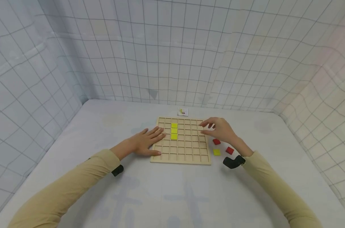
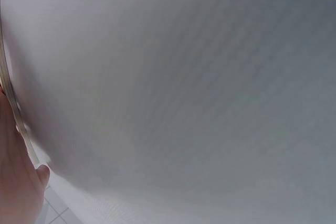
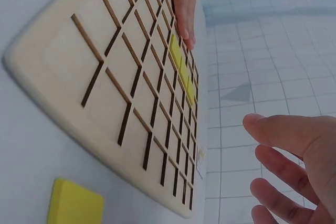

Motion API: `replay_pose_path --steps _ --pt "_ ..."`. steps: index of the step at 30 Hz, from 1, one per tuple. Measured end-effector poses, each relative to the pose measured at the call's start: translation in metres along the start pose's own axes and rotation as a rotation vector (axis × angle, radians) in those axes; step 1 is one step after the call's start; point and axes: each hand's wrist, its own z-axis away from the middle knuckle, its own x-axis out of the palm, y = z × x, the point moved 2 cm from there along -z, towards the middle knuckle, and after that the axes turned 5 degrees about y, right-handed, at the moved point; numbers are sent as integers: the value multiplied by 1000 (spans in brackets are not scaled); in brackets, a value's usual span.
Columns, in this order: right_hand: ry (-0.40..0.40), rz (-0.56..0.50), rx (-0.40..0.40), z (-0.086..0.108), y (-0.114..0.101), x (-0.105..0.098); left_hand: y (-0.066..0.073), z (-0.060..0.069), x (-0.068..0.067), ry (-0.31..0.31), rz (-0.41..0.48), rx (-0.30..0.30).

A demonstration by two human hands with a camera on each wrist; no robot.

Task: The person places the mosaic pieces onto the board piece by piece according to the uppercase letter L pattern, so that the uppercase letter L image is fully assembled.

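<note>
A light wooden grid board [image 1: 181,159] lies flat on the white table. Three yellow square tiles [image 1: 174,131] sit in its cells, one behind another in a column. My left hand [image 1: 146,142] rests with spread fingers on the board's left edge; the left wrist view catches only part of it. Over the board's right edge hovers my right hand [image 1: 219,129], thumb and fingers apart, nothing between them. On the table below that hand lie a red tile [image 1: 216,142], another red tile [image 1: 230,150] and a loose yellow tile [image 1: 216,152].
A small printed grid card [image 1: 182,112] with coloured squares lies just behind the board. Grid-lined white sheeting [image 1: 189,63] rises at the back and both sides of the table. Each wrist carries a dark camera mount [image 1: 232,162].
</note>
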Motion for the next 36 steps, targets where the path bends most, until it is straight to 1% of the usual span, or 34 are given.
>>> replay_pose_path --steps 4,8,14,19,25,29,32,36 --pt "-12 29 8 13 11 -9 1 1 -2 -6 -8 3" --pt "-31 44 20 26 25 -15 1 1 -3 -6 6 6" --pt "-80 1 82 44 41 -20 -3 -1 2 -8 -7 -8" --pt "-127 -41 102 58 47 -18 -4 -1 3 -1 -5 0" --pt "-159 -97 72 70 54 -10 -1 0 -1 12 12 12" --pt "-193 -97 61 74 56 -4 1 1 -3 7 6 6" --pt "-202 -93 64 76 57 -2 1 1 -3 0 4 -2" --pt "-210 -74 60 78 57 0 -2 -1 0 -15 -28 -13"
